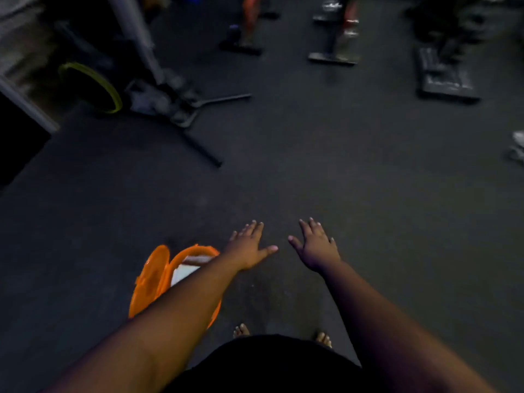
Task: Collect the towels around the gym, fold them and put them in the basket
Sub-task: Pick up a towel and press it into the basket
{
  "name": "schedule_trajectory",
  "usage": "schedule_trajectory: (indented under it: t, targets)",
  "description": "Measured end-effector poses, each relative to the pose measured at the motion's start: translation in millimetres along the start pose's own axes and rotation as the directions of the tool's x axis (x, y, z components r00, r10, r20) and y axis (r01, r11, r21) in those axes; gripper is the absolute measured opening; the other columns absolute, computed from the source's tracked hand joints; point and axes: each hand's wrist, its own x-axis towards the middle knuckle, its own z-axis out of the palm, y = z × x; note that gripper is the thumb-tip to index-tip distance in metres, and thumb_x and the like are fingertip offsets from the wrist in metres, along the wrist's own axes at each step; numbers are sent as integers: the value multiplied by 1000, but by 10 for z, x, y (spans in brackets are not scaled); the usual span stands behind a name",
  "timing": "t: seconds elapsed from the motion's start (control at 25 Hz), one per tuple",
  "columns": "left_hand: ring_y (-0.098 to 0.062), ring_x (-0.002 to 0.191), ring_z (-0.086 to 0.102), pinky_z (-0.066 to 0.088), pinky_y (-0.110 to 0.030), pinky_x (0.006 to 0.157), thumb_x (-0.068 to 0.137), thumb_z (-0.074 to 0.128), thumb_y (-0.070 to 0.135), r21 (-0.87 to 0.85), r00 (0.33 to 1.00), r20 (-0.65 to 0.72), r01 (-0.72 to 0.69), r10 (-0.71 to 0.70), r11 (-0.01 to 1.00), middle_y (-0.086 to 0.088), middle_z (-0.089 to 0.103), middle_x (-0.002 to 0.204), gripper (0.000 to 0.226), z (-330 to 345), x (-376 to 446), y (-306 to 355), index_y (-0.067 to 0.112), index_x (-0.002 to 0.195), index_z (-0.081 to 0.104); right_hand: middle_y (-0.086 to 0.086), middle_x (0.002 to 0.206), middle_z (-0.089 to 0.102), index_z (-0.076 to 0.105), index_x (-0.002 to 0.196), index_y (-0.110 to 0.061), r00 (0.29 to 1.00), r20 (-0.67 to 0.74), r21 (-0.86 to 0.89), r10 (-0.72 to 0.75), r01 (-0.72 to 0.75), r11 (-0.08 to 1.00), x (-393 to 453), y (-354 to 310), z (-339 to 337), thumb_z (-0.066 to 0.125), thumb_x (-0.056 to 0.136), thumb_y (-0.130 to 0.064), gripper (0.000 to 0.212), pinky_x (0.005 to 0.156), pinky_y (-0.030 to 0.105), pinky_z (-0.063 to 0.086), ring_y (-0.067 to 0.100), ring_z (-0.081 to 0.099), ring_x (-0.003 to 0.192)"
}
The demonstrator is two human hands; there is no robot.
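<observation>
Both arms are stretched out forward over the dark rubbery gym floor (pixel 312 171), palms down. The left hand (pixel 249 248) has its fingers (pixel 251 226) straight and spread, thumb sticking out to the right, holding nothing at all. Same deal with the right hand (pixel 317 248): fingers released and fanned out, thumb pointing left, nothing in it. The two thumbs sit near each other but don't touch.

The round orange plastic basket (pixel 195 251) is on the floor at the near left, partly hidden under the left forearm. Its orange lid (pixel 150 282) stands tipped up just beside the left rim. Inside you can see white folded towel fabric (pixel 184 272), though how many pieces is hard to tell since the arm covers most of it.

Bare toes (pixel 241 331) peek out at the bottom, just past a black garment.

Farther off it's pretty blurry. At the far left there's a grey metal machine post (pixel 136 38) coming down to a base with a thin black leg (pixel 198 146) running across the floor toward the near side, and a black ring with a yellow-green edge (pixel 93 89) left of it. Along the far side there are a few dark equipment bases, one with a reddish upright (pixel 251 15). Something pale and crumpled (pixel 517 148) sits at the right edge, too cut off to say what it is.
</observation>
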Motion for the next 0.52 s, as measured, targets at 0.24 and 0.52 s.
schedule_trajectory:
  t: [0.24, 0.52]
  targets:
    - [-21, 158, 4, 9, -46, 126, 93, 33, 78, 228, 939, 39, -342, 343, 912, -3, -3, 171, 97, 48, 200, 2239, 21, 163, 0, -1, 171, 3, 17, 162, -29, 919, -229, 181, 321, -283, 942, -1107, 2107, -954, 34, 99, -68, 76, 122, 61, 15, 22, 2, 158]
    - [-18, 158, 2, 7, -46, 126, 91, 32, 80, 294, 809, 116, -582, 576, 758, -2, -3, 171, 98, 530, 237, 4795, 22, 163, -1, -2, 171, 2, 14, 162, -30, 749, -320, 333, 580, -484, 809, -2326, 4231, -1608, 33, 99, -69, 77, 122, 61, 13, 21, 0, 158]
